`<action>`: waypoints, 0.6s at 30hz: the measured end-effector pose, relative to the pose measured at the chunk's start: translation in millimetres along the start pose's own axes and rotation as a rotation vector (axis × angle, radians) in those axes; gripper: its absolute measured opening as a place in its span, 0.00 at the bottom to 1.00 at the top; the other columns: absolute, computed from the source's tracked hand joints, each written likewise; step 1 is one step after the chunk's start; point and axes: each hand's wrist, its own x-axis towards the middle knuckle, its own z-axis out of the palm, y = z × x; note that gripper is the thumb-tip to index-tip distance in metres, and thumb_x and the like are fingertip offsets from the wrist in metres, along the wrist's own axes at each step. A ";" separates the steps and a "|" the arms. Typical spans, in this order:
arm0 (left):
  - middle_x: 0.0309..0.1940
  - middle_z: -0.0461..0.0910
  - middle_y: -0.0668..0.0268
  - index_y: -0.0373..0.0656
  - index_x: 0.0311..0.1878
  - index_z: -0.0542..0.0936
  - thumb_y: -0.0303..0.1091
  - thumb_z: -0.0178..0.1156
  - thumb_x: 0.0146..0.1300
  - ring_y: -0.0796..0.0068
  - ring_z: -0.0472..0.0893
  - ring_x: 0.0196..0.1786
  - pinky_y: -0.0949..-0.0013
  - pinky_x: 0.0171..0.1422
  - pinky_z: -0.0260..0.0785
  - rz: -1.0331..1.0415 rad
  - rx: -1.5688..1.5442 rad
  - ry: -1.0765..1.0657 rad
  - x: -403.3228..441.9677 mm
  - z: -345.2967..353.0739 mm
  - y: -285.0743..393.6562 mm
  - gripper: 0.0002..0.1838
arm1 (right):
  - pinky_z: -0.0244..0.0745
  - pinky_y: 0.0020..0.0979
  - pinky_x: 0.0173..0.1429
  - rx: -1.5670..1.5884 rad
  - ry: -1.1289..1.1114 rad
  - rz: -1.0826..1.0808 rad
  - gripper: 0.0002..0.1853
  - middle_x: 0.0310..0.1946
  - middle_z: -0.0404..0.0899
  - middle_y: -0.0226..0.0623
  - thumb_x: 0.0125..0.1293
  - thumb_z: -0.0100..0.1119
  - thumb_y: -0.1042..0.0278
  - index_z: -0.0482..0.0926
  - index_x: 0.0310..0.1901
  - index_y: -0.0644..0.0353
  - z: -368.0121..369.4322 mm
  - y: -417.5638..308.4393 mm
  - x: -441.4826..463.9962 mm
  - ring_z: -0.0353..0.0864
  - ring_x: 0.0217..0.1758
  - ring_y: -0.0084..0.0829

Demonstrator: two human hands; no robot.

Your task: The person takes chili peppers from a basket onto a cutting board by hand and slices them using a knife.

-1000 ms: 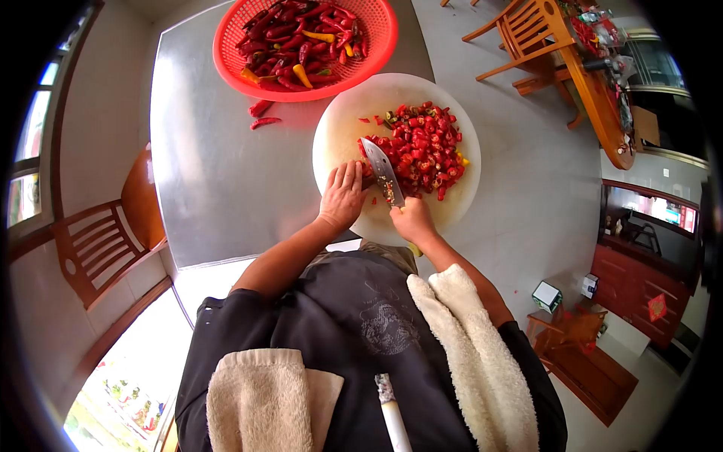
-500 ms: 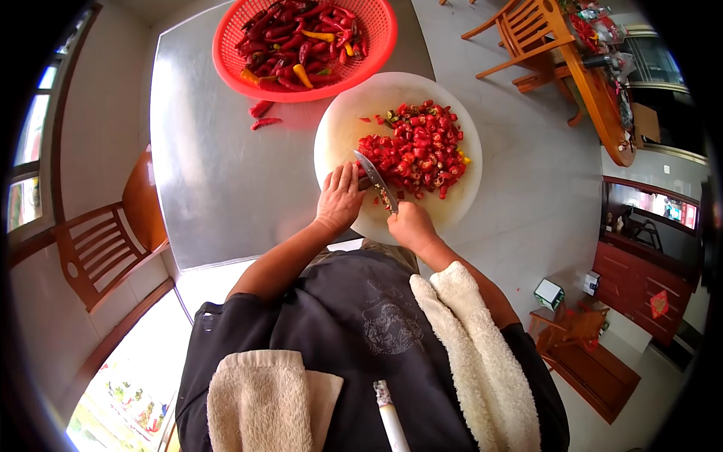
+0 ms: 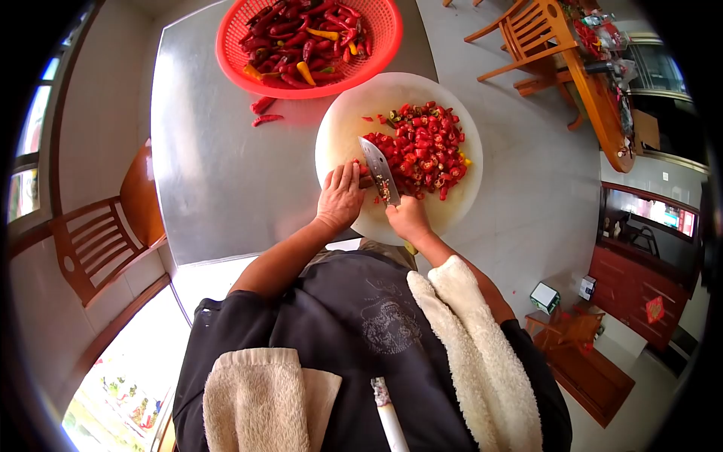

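Note:
My right hand [image 3: 409,218] is closed round the handle of a kitchen knife [image 3: 376,166], its blade upright over the round white cutting board [image 3: 339,120]. Small seeds and bits cling to the flat of the blade. On the left of the board, my left hand [image 3: 341,200] presses down with its fingers bunched over red chili peppers [image 3: 365,172]; only their ends show beside the knife. A heap of chopped red chilies [image 3: 429,147] covers the board's right half, with a few yellow bits at its edge.
A red plastic basket [image 3: 391,64] full of whole chilies stands behind the board on the metal table [image 3: 199,151]. Two loose chilies [image 3: 265,120] lie beside it. A wooden chair [image 3: 98,245] is at the left. A cigarette [image 3: 389,422] and towels [image 3: 256,399] show close below.
The knife blade has turned so more of its flat side shows, and it sits slightly further right. The left hand stays nearly in place. The whole view has shifted a little.

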 end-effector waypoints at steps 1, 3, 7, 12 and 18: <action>0.65 0.66 0.48 0.27 0.66 0.66 0.40 0.59 0.60 0.52 0.65 0.67 0.53 0.73 0.56 -0.005 -0.002 0.001 -1.0 -0.8 0.4 0.35 | 0.77 0.50 0.43 0.027 0.003 -0.002 0.13 0.28 0.80 0.61 0.57 0.57 0.65 0.80 0.30 0.71 -0.9 1.5 -1.8 0.82 0.35 0.59; 0.63 0.67 0.48 0.28 0.65 0.67 0.40 0.60 0.59 0.52 0.66 0.66 0.53 0.72 0.57 -0.051 -0.055 0.017 0.8 -8.7 3.7 0.34 | 0.77 0.50 0.43 0.051 0.009 -0.002 0.13 0.27 0.80 0.61 0.57 0.57 0.65 0.80 0.30 0.71 -5.1 -1.9 -7.3 0.82 0.35 0.59; 0.62 0.70 0.49 0.32 0.65 0.68 0.35 0.61 0.57 0.48 0.69 0.64 0.50 0.70 0.60 -0.088 -0.178 0.068 -4.3 -9.5 4.1 0.32 | 0.76 0.51 0.43 0.014 0.007 -0.034 0.14 0.27 0.80 0.60 0.57 0.57 0.65 0.80 0.31 0.71 -20.9 -8.9 -23.8 0.81 0.35 0.59; 0.58 0.73 0.53 0.34 0.62 0.71 0.30 0.64 0.53 0.50 0.73 0.61 0.54 0.67 0.65 0.019 -0.219 0.139 -0.7 -9.0 -2.7 0.30 | 0.77 0.51 0.44 -0.126 -0.051 -0.059 0.14 0.27 0.80 0.61 0.58 0.56 0.64 0.80 0.30 0.70 -19.3 -5.1 -36.5 0.81 0.35 0.60; 0.54 0.76 0.55 0.36 0.55 0.75 0.27 0.66 0.51 0.55 0.76 0.57 0.58 0.62 0.69 0.096 -0.239 0.167 1.8 -4.0 -8.9 0.25 | 0.77 0.51 0.46 -0.150 -0.108 0.001 0.13 0.28 0.80 0.62 0.58 0.55 0.66 0.80 0.31 0.70 -17.9 -16.4 -41.4 0.82 0.37 0.60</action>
